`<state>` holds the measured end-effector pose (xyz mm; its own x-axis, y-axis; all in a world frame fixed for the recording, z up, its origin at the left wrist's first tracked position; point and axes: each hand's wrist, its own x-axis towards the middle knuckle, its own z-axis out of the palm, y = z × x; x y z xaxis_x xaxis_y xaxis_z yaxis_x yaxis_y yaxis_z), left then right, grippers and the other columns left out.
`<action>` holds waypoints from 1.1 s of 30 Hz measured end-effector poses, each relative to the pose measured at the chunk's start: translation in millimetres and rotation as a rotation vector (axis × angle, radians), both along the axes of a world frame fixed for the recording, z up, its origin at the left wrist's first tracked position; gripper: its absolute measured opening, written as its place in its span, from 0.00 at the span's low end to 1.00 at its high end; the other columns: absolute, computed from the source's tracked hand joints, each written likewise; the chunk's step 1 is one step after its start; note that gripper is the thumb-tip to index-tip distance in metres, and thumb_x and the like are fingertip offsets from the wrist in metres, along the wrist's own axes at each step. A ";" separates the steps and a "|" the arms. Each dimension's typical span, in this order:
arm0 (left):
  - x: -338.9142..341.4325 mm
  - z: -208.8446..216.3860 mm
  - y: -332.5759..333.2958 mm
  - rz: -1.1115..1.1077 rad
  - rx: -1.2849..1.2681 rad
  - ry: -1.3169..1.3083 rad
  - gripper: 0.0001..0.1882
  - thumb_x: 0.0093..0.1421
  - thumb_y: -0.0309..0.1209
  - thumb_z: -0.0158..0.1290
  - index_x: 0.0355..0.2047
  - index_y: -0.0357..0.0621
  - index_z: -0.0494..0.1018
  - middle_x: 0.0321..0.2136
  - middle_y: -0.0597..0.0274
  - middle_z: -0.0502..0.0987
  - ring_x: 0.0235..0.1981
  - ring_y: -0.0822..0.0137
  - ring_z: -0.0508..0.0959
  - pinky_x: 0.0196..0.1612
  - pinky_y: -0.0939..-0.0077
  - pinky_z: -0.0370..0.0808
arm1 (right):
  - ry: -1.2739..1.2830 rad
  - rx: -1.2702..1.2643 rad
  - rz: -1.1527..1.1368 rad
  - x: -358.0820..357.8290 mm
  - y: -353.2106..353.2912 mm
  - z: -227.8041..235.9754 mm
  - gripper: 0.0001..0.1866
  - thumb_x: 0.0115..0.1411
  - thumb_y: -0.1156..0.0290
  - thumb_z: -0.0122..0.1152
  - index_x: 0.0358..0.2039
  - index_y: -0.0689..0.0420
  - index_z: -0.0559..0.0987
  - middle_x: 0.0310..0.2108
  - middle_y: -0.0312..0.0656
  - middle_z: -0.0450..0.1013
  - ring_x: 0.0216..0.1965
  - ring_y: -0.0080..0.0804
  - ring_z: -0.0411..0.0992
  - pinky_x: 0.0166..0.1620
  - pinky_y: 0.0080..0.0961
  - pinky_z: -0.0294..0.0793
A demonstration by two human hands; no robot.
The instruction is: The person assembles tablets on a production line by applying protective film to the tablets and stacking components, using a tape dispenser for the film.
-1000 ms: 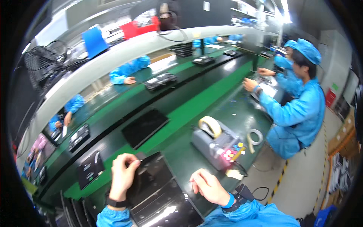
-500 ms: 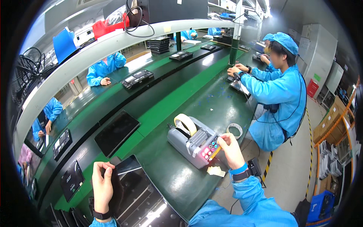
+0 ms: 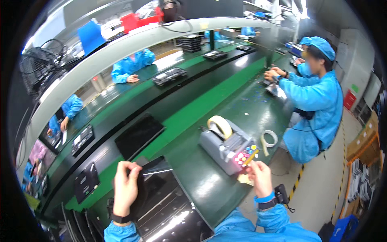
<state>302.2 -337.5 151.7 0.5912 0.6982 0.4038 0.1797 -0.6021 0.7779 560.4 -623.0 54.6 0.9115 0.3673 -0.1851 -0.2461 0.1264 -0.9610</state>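
A large glossy black screen panel (image 3: 171, 205) slants in front of me, its near end running out at the lower edge. Beside its upper left edge is my left hand (image 3: 127, 187), thumb and fingers pinched together; anything between them is too small to make out. To the right stands a grey tape dispenser (image 3: 221, 151) carrying a roll of cream tape (image 3: 220, 126), with coloured buttons on its front. My right hand (image 3: 262, 179) pinches close to that front, under a yellow strip (image 3: 250, 157). Whether the strip reaches into the fingers is unclear.
A loose tape roll (image 3: 269, 138) lies right of the dispenser. Another black panel (image 3: 140, 136) rests on the green bench further left. Dark device parts (image 3: 169, 76) line the far side. A co-worker in blue (image 3: 310, 97) sits at the right. A pale shelf beam (image 3: 121, 46) crosses above.
The view has swung, shifting the scene rightward. My right hand has moved from the dispenser's right front corner down and nearer along its front. My left hand stays at the panel's upper left edge.
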 end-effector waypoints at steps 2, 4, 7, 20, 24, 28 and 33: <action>3.2 1.0 -4.1 -0.006 -0.038 -0.006 0.05 0.61 0.24 0.49 0.32 0.37 0.64 0.29 0.55 0.76 0.36 0.64 0.76 0.44 0.73 0.71 | -0.075 0.007 -0.133 -4.0 -5.5 9.2 0.08 0.63 0.68 0.53 0.29 0.59 0.72 0.22 0.34 0.70 0.17 0.15 0.62 0.21 0.13 0.61; 5.6 3.0 -5.6 0.003 -0.029 -0.005 0.04 0.61 0.24 0.48 0.32 0.38 0.64 0.29 0.55 0.76 0.36 0.64 0.76 0.44 0.72 0.71 | -0.209 0.099 -0.142 -7.2 -3.9 29.4 0.08 0.63 0.68 0.53 0.30 0.58 0.73 0.21 0.31 0.68 0.19 0.12 0.62 0.22 0.10 0.60; -1.7 2.8 -6.0 0.004 -0.015 0.009 0.03 0.62 0.23 0.47 0.33 0.38 0.63 0.29 0.55 0.76 0.36 0.64 0.76 0.44 0.72 0.71 | -0.395 0.114 0.309 -30.7 41.7 88.4 0.07 0.62 0.68 0.55 0.31 0.57 0.74 0.22 0.29 0.65 0.22 0.12 0.59 0.26 0.13 0.59; -5.2 0.8 -2.8 -0.042 -0.155 -0.019 0.05 0.64 0.28 0.47 0.34 0.41 0.63 0.31 0.61 0.73 0.41 0.67 0.72 0.55 0.68 0.64 | -0.545 -0.063 1.027 -46.0 174.1 79.5 0.13 0.63 0.64 0.54 0.27 0.60 0.72 0.24 0.32 0.70 0.28 0.16 0.63 0.32 0.17 0.64; -4.1 -3.6 0.8 -0.012 -0.043 -0.021 0.04 0.62 0.22 0.47 0.33 0.38 0.62 0.29 0.55 0.75 0.35 0.65 0.75 0.43 0.73 0.71 | -0.549 -0.054 0.982 -42.4 180.5 67.4 0.13 0.63 0.64 0.54 0.27 0.60 0.72 0.24 0.32 0.69 0.27 0.15 0.62 0.32 0.16 0.63; -3.4 -3.7 -0.2 -0.024 -0.042 -0.035 0.04 0.62 0.22 0.47 0.33 0.38 0.62 0.29 0.56 0.75 0.35 0.65 0.75 0.43 0.73 0.71 | -0.541 -0.034 0.975 -43.9 178.6 71.7 0.14 0.62 0.62 0.55 0.26 0.61 0.73 0.22 0.33 0.69 0.25 0.18 0.62 0.30 0.19 0.64; -4.8 -5.4 1.0 -0.024 -0.061 -0.047 0.04 0.62 0.22 0.47 0.33 0.38 0.62 0.29 0.56 0.75 0.34 0.65 0.76 0.43 0.73 0.72 | -0.581 -0.086 0.991 -49.8 178.9 71.1 0.14 0.62 0.62 0.56 0.26 0.60 0.73 0.22 0.32 0.69 0.26 0.16 0.62 0.30 0.17 0.63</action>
<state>297.4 -336.6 146.3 0.5891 0.7086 0.3883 0.1284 -0.5566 0.8208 510.6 -444.1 125.6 0.1860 0.9765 0.1091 0.2818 0.0534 -0.9580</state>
